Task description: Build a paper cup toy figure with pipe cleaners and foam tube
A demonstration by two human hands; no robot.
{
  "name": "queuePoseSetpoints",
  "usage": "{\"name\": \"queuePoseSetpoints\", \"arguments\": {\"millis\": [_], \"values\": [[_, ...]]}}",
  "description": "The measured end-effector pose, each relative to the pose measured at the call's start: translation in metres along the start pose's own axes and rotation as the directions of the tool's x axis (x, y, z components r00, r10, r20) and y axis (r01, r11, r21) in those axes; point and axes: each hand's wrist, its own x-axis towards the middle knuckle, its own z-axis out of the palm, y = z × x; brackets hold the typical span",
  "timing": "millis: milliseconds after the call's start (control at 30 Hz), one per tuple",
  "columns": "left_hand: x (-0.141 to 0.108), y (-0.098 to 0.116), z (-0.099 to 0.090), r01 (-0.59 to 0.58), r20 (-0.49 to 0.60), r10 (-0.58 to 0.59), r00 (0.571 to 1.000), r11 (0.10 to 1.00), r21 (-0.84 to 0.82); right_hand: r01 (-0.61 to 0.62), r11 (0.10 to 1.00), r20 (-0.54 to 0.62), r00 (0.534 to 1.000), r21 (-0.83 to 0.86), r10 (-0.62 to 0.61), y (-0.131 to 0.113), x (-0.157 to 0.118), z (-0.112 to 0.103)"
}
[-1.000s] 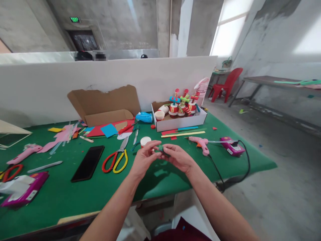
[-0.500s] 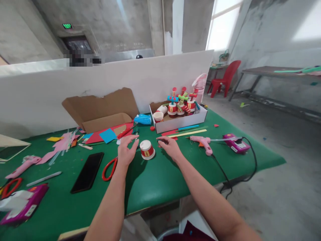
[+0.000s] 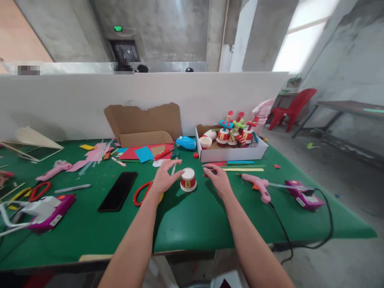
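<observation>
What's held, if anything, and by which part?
Left hand looks empty, beside the lone cup; whether the right hand pinches something small, and where, cannot be told.

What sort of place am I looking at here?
Most likely a craft workshop, judging by the pink glue gun on the green table, the coloured paper towards the back, and the white box holding several decorated cups.

A bright window breaks the grey walls.
</observation>
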Motion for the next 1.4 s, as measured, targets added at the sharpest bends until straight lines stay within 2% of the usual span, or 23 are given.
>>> {"name": "queuePoseSetpoints", "arguments": {"millis": [133, 333, 533, 700, 1000, 1400], "values": [[-0.002, 0.005, 0.008, -0.043, 0.121, 0.024, 0.992, 0.987, 0.158, -0.061, 0.998, 0.017, 0.998, 0.021, 0.061, 0.001, -0.004, 0.0], [-0.003, 0.01, 0.016, -0.026, 0.146, -0.017, 0.989, 0.958, 0.284, -0.055, 0.997, 0.046, 0.997, -0.062, 0.058, 0.0, -0.001, 0.007], [-0.003, 0.012, 0.015, -0.022, 0.152, -0.024, 0.988, 0.955, 0.295, 0.095, 0.978, 0.09, 0.993, -0.188, -0.079, 0.001, -0.003, 0.009], [-0.004, 0.013, 0.014, -0.055, 0.171, 0.002, 0.985, 0.951, 0.305, 0.144, 0.95, 0.123, 0.986, -0.278, -0.113, 0.001, -0.006, 0.01], [-0.004, 0.006, 0.016, -0.086, 0.159, 0.041, 0.986, 0.953, 0.289, 0.188, 0.936, 0.16, 0.976, -0.296, -0.145, 0.004, -0.008, 0.014], [-0.004, 0.007, 0.015, -0.08, 0.164, 0.038, 0.986, 0.962, 0.262, 0.143, 0.959, 0.116, 0.986, -0.246, -0.117, 0.005, -0.009, 0.017]]}}
